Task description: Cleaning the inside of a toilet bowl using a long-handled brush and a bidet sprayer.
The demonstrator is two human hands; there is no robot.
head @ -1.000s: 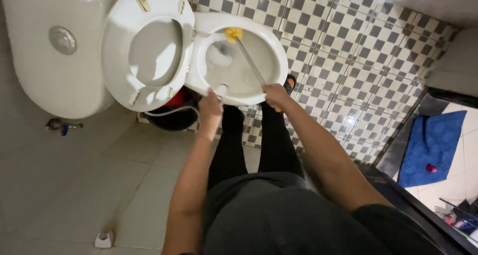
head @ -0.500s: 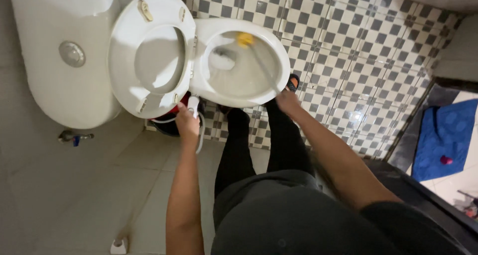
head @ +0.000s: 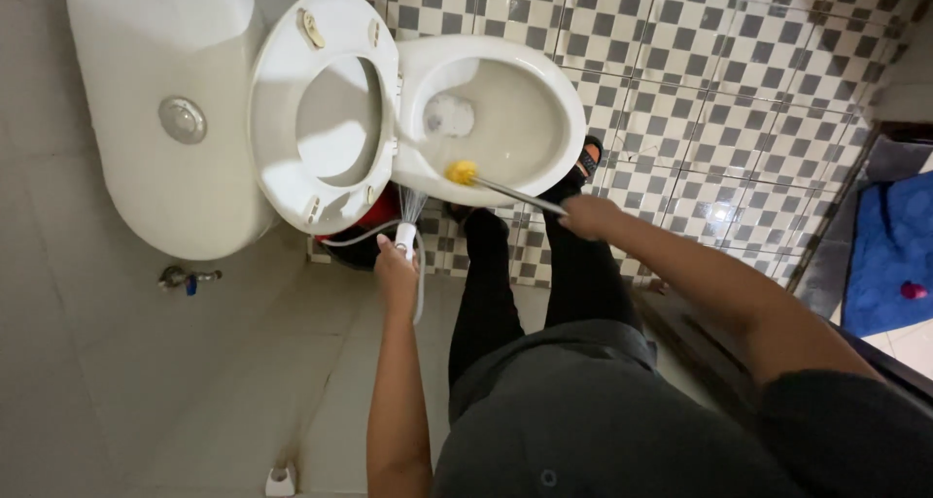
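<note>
No packages, labels, signs or screens show anywhere in this view of the bathroom: nothing printed, boxed or lit lies near either grip, on the floor or against the tiled wall.

The toilet bowl [head: 505, 119], its raised seat [head: 326, 109] and the cistern [head: 155, 119] are white. The brush head [head: 461, 172] is yellow on a silvery handle [head: 520, 196]. The far floor [head: 719, 90] is a grey-and-white check; the near left floor [head: 175, 381] is plain beige. On the right lies a blue mat [head: 889, 255]. The trousers [head: 544, 274] are black.
</note>
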